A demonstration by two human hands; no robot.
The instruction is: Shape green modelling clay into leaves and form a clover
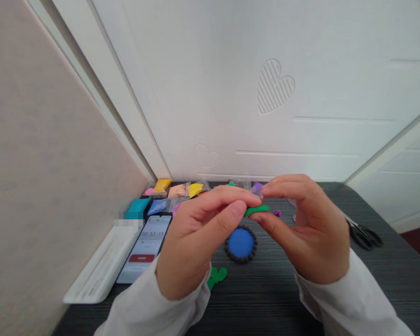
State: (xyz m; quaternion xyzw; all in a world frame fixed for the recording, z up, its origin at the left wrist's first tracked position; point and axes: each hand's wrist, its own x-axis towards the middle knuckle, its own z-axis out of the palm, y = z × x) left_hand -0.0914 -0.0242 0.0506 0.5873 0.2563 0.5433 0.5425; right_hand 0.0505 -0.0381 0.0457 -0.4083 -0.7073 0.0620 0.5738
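Note:
A small flat piece of green modelling clay [258,210] is held up between both hands above the table. My left hand [199,233] is closed, its thumb and fingertips pinching the clay's left end. My right hand [308,228] curves round the other end, thumb against the clay's underside and index finger arched above; part of this grip is hidden. Below them lies a blue disc [241,242] with a dark beaded rim. Green rounded leaf-like clay shapes [217,276] rest near my left sleeve, partly covered by it. A tiny purple piece [277,213] sits behind the clay.
Packets of coloured clay, including a yellow one [196,189], line the table's back edge. At left are a phone [143,252] showing a timer, a white tray [101,270] and a teal block [137,207]. Black-handled scissors [366,234] lie right. A white panel [213,93] stands behind.

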